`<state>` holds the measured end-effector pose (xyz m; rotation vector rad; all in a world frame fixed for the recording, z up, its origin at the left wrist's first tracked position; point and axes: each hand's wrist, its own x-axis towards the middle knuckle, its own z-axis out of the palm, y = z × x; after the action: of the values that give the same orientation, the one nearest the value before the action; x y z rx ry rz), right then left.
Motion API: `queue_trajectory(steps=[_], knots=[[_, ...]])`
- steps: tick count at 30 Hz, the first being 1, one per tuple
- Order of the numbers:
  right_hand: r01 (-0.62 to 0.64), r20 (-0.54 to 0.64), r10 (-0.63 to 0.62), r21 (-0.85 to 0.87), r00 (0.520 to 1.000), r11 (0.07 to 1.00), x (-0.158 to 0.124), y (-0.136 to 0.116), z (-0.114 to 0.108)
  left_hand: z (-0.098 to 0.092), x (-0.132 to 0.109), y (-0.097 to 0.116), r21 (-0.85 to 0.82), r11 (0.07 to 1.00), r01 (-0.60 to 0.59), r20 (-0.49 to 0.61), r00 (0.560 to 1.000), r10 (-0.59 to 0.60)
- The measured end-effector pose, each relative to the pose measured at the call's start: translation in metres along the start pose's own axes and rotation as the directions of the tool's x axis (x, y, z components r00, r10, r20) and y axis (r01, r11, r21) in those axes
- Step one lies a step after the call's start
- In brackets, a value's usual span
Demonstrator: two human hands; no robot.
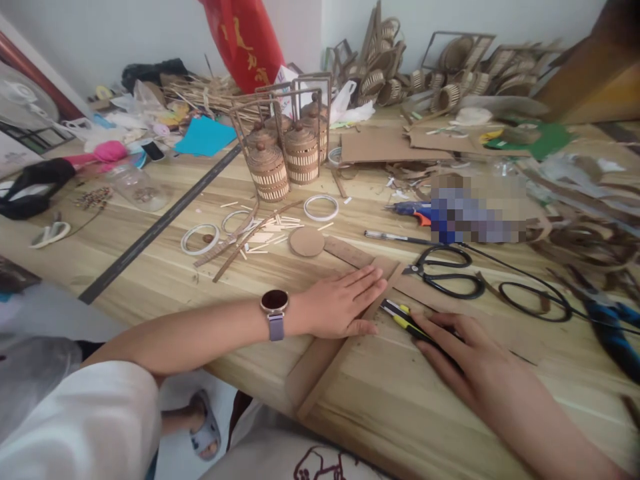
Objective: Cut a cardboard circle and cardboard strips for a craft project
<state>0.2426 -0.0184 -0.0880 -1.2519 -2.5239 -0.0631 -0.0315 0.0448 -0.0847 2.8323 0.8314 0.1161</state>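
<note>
My left hand [343,303], a watch on its wrist, lies flat with the fingers stretched out. It presses on a brown strip [317,373] that runs slantwise to the table's front edge; a second brown strip [350,252] passes near the fingertips. In my right hand [465,357] is a black and yellow utility knife [400,317], its tip close to the slanted strip's right edge. Whether the blade touches the strip I cannot tell. Just beyond the hands are a round cardboard disc [307,241] and black-handled scissors [453,280].
Small lidded bamboo baskets [267,167] with tall handles stand farther back. White rings [321,208] and pale slivers [270,230] lie before them. A pen [400,237], a blue glue gun [413,210] and pliers [607,320] are to the right. A long dark bar [165,220] crosses the left side.
</note>
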Motion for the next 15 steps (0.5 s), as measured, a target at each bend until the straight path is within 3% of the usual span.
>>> queue_trajectory(steps=[5, 15], knots=[[-0.033, -0.003, 0.033, 0.019, 0.999, 0.999, 0.006, -0.001, 0.000, 0.004, -0.002, -0.002, -0.054, 0.998, -0.018, -0.023, 1.000, 0.017], [0.018, 0.030, -0.018, 0.002, 0.999, 1.000, 0.009, 0.003, -0.003, -0.011, 0.001, -0.011, -0.086, 0.995, -0.041, 0.070, 0.996, 0.047]])
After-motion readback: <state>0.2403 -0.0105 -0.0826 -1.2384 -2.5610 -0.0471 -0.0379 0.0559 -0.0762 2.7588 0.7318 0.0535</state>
